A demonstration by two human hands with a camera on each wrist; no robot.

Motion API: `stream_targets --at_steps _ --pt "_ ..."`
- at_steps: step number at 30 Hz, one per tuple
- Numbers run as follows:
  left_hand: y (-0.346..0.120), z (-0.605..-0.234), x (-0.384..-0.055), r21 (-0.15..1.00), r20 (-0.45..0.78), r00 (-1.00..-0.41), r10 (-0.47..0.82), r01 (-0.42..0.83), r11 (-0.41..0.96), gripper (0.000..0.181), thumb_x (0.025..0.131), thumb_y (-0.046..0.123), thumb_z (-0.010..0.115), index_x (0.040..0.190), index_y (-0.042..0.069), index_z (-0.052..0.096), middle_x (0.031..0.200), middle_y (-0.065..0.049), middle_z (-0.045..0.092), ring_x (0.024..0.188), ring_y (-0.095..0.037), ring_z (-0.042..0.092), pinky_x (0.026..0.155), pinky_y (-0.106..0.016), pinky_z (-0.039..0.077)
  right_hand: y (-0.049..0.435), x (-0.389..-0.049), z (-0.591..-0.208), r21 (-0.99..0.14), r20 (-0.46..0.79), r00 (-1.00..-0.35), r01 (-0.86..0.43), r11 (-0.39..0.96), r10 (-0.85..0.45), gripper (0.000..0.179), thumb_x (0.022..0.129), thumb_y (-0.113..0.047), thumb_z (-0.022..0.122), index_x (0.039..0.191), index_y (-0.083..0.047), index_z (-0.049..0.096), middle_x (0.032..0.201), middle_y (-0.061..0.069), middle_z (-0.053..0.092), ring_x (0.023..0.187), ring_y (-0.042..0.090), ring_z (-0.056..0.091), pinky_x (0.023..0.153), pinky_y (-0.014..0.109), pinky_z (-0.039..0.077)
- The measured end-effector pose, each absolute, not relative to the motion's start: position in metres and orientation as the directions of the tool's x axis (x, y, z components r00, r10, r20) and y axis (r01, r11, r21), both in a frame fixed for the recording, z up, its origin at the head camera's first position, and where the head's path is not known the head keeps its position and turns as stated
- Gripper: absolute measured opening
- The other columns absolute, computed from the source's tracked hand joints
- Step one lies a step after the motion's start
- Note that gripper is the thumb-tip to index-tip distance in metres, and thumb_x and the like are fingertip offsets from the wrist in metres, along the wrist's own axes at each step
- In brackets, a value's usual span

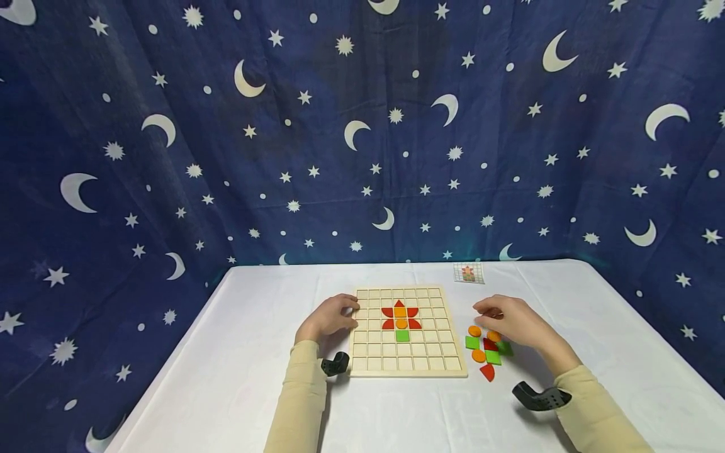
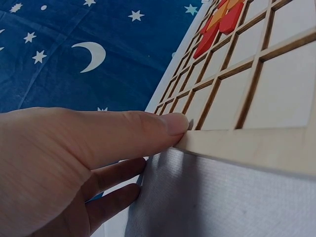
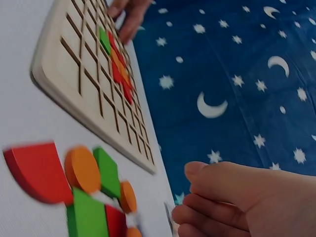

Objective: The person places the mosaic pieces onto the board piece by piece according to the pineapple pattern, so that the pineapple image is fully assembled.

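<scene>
A wooden grid board [image 1: 404, 362] lies in the middle of the white table [image 1: 238, 377]. A flower of red and orange pieces [image 1: 400, 313] sits in its cells, with a green square [image 1: 402, 336] under it. My left hand [image 1: 340, 314] rests against the board's left edge; in the left wrist view its thumb [image 2: 168, 124] lies straight along the board's rim [image 2: 247, 145]. To the right of the board my right hand [image 1: 498, 314] hovers with curled fingers [image 3: 197, 212] over loose pieces [image 1: 481, 352]. Nothing shows between those fingers. The red piece [image 3: 34, 170], orange disc [image 3: 82, 169] and green square [image 3: 106, 170] lie below it.
A small pattern card [image 1: 469, 272] lies near the table's far edge. A dark blue curtain with moons and stars [image 1: 362, 126] hangs behind and beside the table. Black wrist mounts [image 1: 335, 365] [image 1: 540, 397] sit by both sleeves.
</scene>
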State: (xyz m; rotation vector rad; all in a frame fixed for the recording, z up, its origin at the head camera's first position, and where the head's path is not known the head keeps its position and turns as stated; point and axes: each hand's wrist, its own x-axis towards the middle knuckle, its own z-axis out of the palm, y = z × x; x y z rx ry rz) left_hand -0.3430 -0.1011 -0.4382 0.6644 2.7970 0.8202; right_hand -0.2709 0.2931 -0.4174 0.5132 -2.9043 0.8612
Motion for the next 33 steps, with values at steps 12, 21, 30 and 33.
stream_targets --at_steps 12,21,30,33 --pt "-0.100 -0.436 -0.340 0.552 -0.027 -0.890 0.456 0.367 0.749 0.042 0.083 0.011 0.076 0.123 0.001 0.066 0.140 -0.012 0.053 0.135 -0.033 0.042 0.114 -0.046 0.033 0.308 -0.269 -0.419 -0.515 0.032 -0.950 -0.282 0.809 -0.311 0.043 0.088 -0.024 0.073 0.119 0.006 0.066 0.107 0.012 0.070 0.091 0.022 0.067 0.084 0.046 0.057" --pt "-0.100 -0.435 -0.340 0.546 -0.019 -0.887 0.461 0.377 0.748 0.041 0.083 0.011 0.076 0.122 0.000 0.066 0.139 -0.013 0.054 0.134 -0.033 0.043 0.114 -0.046 0.033 0.312 -0.270 -0.423 -0.502 -0.026 -0.929 -0.308 0.808 -0.370 0.043 0.085 -0.021 0.076 0.119 0.003 0.066 0.109 0.009 0.069 0.095 0.023 0.063 0.086 0.046 0.056" --pt "-0.101 -0.438 -0.343 0.539 -0.015 -0.886 0.464 0.384 0.750 0.042 0.083 0.011 0.076 0.122 0.001 0.066 0.140 -0.012 0.053 0.135 -0.034 0.042 0.114 -0.047 0.033 0.315 -0.270 -0.427 -0.461 -0.001 -0.907 -0.373 0.805 -0.421 0.031 0.083 -0.015 0.076 0.109 0.000 0.070 0.101 0.003 0.070 0.086 0.015 0.062 0.080 0.039 0.057" --pt "-0.101 -0.438 -0.343 0.550 -0.015 -0.886 0.464 0.380 0.744 0.042 0.083 0.011 0.076 0.122 0.001 0.066 0.140 -0.012 0.053 0.135 -0.033 0.043 0.114 -0.046 0.033 0.311 -0.271 -0.431 -0.450 0.021 -0.909 -0.379 0.808 -0.415 0.027 0.085 -0.017 0.075 0.107 -0.002 0.071 0.095 -0.002 0.068 0.081 0.012 0.058 0.075 0.033 0.056"
